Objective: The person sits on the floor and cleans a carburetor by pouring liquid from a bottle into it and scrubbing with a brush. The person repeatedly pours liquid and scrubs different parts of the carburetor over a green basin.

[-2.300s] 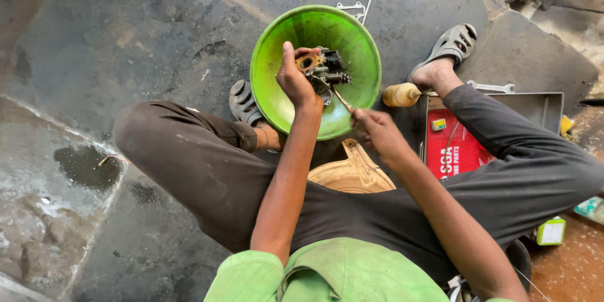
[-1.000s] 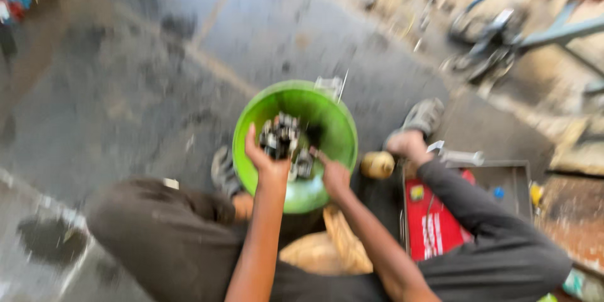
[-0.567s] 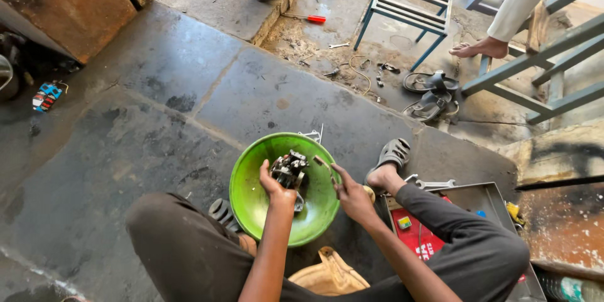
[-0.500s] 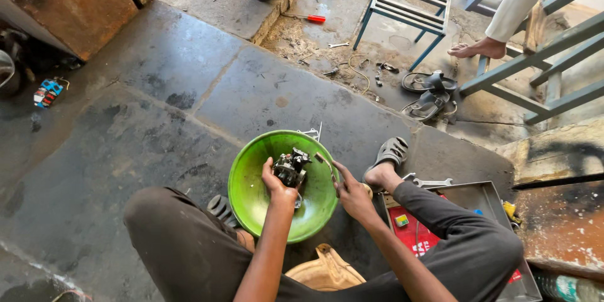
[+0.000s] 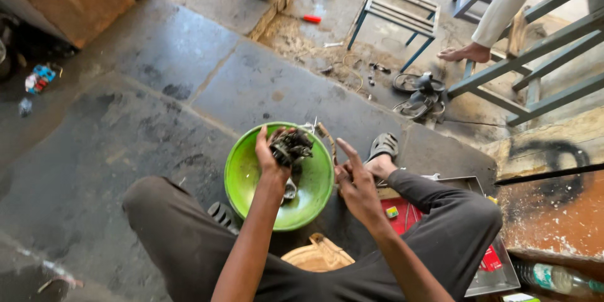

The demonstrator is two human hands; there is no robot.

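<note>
**Greasy metal part held over a green bowl**

The person sits low on the stone floor [image 5: 126, 100] with knees spread and a green bowl [image 5: 248, 176] set between the feet. The left hand [image 5: 269, 154] is closed around a dark, greasy metal part [image 5: 291, 146], holding it up just above the bowl's far side, fingers wrapped over its left edge. The right hand [image 5: 355, 182] hovers just to the right of the bowl's rim, loosely open with the forefinger stretched out; a thin stick-like tool [image 5: 326, 135] shows just beyond it, but whether that hand grips it cannot be told. A second small metal piece [image 5: 289, 190] lies inside the bowl under the left wrist. By the right leg sits a metal tray [image 5: 484, 277] with a red box [image 5: 402, 220] in it. Beyond the bowl stand a blue metal stool [image 5: 396, 6] and a pair of sandals [image 5: 418, 94], and another person's bare foot [image 5: 465, 55] rests near a blue frame.
</note>
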